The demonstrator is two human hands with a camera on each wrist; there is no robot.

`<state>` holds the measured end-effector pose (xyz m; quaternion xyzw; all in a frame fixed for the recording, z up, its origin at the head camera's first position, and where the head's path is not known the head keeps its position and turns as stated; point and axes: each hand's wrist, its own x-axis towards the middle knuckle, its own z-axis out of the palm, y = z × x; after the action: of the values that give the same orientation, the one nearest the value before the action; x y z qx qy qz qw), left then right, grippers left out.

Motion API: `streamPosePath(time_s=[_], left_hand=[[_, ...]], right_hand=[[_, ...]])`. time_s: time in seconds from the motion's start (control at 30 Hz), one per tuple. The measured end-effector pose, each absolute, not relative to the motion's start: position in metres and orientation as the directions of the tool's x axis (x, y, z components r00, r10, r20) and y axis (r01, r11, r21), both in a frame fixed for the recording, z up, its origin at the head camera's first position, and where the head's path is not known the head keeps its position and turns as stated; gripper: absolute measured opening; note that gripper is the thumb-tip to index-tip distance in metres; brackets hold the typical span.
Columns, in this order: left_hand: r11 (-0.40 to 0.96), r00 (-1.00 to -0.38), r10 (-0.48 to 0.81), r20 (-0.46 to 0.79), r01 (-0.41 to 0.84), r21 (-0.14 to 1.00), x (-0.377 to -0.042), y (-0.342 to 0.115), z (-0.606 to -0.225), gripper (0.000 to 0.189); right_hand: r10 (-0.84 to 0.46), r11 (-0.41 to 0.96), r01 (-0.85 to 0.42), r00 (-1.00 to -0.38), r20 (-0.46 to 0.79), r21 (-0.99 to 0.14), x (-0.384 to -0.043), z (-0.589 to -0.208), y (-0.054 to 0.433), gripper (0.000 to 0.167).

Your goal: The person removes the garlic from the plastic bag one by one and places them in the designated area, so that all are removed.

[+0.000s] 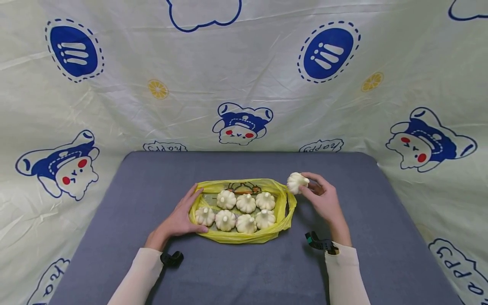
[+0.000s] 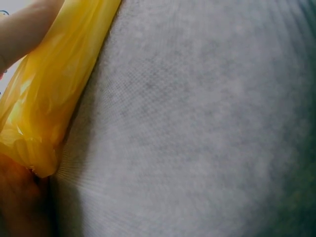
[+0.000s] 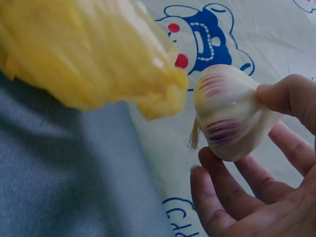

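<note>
A yellow plastic bag lies with its mouth spread wide on the grey table. Several white garlic bulbs sit inside it in two rows, stems up. My left hand holds the bag's left end, thumb at the front and fingers at the back. Just beyond the bag's right end, my right hand pinches one garlic bulb between thumb and fingers, above the table. Purple streaks and a tuft of roots show on this bulb in the right wrist view. Yellow film fills the left side of the left wrist view.
The dark grey table has rounded far corners. Behind and around it hangs a pale sheet printed with cartoon figures. Each wrist carries a black strap. A loose loop of the bag stands at its right end.
</note>
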<state>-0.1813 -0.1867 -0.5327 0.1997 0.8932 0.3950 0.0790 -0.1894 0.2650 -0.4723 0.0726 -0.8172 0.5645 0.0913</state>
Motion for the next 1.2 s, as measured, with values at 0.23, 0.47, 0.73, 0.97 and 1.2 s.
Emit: streamPosePath(time_s=[0.23, 0.47, 0.73, 0.97, 1.2], left_hand=[[0.613, -0.91, 0.415, 0.023, 0.298, 0.732, -0.182, -0.187, -0.534, 0.122], [0.618, -0.912, 0.409, 0.014, 0.289, 0.731, -0.181, -0.188, -0.535, 0.122], [0.606, -0.908, 0.418, 0.017, 0.293, 0.739, -0.182, -0.188, -0.537, 0.124], [0.602, -0.904, 0.427, 0.006, 0.289, 0.745, -0.181, -0.189, -0.535, 0.125], [0.603, -0.904, 0.426, 0.02, 0.3, 0.739, -0.183, -0.188, -0.535, 0.125]], right_hand=[[0.037, 0.325, -0.189, -0.977, 0.212, -0.927, -0.193, -0.484, 0.273, 0.042], [0.087, 0.311, -0.133, -0.982, 0.167, -0.941, -0.195, -0.492, 0.28, 0.043], [0.101, 0.377, -0.034, -0.992, 0.078, -0.926, -0.196, -0.514, 0.288, 0.049], [0.086, 0.396, -0.017, -0.995, 0.055, -0.918, -0.197, -0.526, 0.289, 0.049], [0.091, 0.423, -0.037, -0.992, 0.084, -0.905, -0.2, -0.524, 0.288, 0.047]])
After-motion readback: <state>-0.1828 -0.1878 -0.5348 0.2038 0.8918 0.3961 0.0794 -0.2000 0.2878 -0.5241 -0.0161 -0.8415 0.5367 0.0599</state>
